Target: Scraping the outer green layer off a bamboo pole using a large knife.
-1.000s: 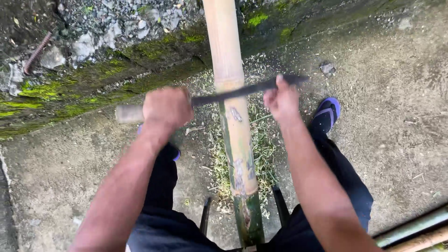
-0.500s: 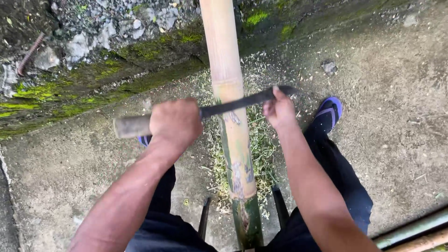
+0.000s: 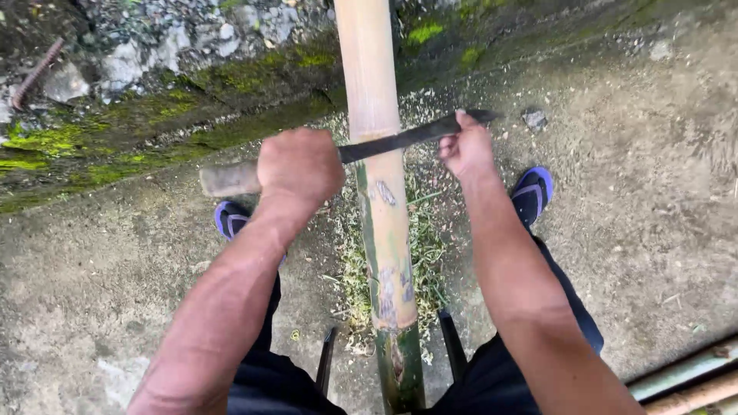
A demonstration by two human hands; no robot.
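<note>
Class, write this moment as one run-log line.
left hand: grips knife handle | right hand: pinches blade tip | blade: across bamboo pole | shavings: on ground

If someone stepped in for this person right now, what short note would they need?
Left hand: fist closed on the knife's wooden handle.
Right hand: pinching the dark blade near its tip.
The blade lies across the bamboo pole, which runs out between the legs.
Done: pole is pale and scraped above the blade; shavings litter the concrete.
Left: green skin below the blade, nearest the body.
</note>
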